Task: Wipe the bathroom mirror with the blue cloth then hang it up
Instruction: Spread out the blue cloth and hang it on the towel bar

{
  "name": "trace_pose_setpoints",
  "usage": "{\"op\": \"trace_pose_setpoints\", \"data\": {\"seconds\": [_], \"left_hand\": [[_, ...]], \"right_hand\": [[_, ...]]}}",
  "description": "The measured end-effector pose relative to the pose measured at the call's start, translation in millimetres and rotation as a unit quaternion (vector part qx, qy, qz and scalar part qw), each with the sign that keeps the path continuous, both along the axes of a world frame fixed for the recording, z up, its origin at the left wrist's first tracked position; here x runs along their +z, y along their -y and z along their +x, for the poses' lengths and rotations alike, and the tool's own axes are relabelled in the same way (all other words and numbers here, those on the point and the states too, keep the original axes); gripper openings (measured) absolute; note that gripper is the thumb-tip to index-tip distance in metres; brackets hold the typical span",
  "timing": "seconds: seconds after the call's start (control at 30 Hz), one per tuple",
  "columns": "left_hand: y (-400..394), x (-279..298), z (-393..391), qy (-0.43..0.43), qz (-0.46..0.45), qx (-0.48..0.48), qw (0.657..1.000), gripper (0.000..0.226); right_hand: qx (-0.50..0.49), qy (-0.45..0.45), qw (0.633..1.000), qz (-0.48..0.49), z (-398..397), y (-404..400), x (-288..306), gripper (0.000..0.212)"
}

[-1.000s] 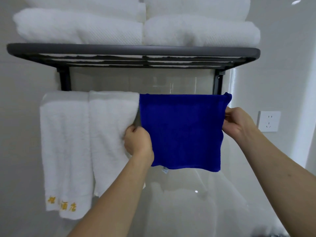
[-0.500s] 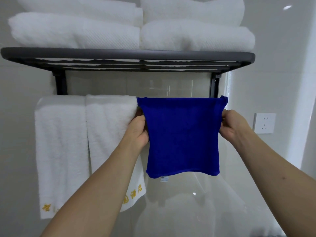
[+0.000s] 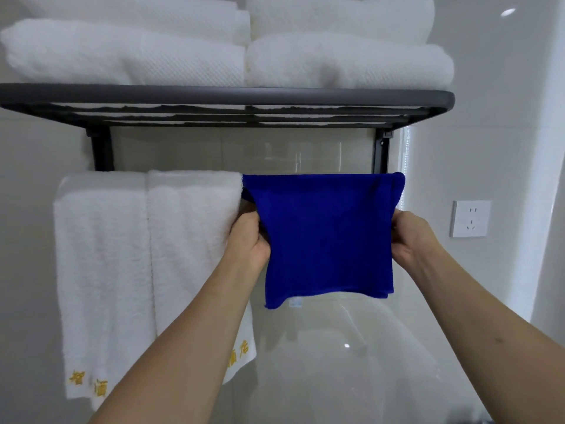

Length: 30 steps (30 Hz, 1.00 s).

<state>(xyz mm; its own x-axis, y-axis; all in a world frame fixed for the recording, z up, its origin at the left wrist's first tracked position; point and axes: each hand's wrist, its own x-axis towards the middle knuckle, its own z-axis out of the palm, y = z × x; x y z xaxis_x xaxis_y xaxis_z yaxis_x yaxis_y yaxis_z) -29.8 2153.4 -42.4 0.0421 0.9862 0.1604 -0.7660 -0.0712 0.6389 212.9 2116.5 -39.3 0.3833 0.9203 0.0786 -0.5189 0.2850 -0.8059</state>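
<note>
Head view: blue cloth [image 3: 327,237] draped over the lower rail of the towel rack [image 3: 226,97], just beside white hanging towels [image 3: 146,270]. Left hand [image 3: 249,240] pinches its left edge, right hand [image 3: 408,237] pinches the right edge, cloth spanning between them. Looks soft, light and limp; side edges are the sensible hold for tugging it straight.

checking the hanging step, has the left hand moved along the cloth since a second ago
Yes. The left hand has risen up the blue cloth edge, closer to the rack.
</note>
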Motion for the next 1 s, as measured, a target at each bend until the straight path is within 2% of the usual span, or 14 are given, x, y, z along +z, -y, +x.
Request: {"op": "trace_pose_setpoints", "data": {"seconds": [0.13,0.3,0.4,0.53,0.73,0.83,0.9,0.93,1.0], "left_hand": [[3.4,-19.9,-7.2,-0.059,-0.006,0.022,0.998,0.028],[5.2,-33.0,-13.1,-0.118,-0.045,0.063,0.99,0.033],[12.8,-30.6,-14.8,-0.134,-0.023,0.05,0.989,0.031],[18.7,-29.1,-17.4,-0.125,-0.006,0.036,0.992,0.026],[12.0,-35.1,-19.7,-0.172,-0.044,0.111,0.978,0.029],[17.3,-31.9,-21.2,-0.155,-0.014,0.125,0.98,0.031],[24.1,-28.3,-20.3,-0.114,0.015,0.133,0.984,0.03],[25.2,-27.4,-18.8,-0.107,0.033,0.14,0.984,0.031],[26.1,-26.2,-14.6,-0.114,0.075,0.162,0.977,0.038]], "right_hand": [[-0.006,0.012,0.999,-0.035,3.0,-4.0,-21.2,0.032],[0.066,0.031,0.997,-0.003,10.2,7.2,-23.9,0.047],[0.091,0.016,0.995,0.035,17.4,14.2,-11.2,0.037],[0.048,0.039,0.998,0.021,19.7,10.5,-6.0,0.018],[-0.007,0.103,0.994,-0.021,18.7,12.5,-25.2,0.022],[0.002,0.077,0.997,-0.016,22.1,17.5,-20.2,0.019],[0.034,0.065,0.997,0.0,25.4,20.6,-13.1,0.043],[0.035,0.096,0.995,0.004,25.8,21.6,-8.9,0.052],[0.005,0.185,0.983,0.003,22.4,23.6,-2.1,0.055]]}}
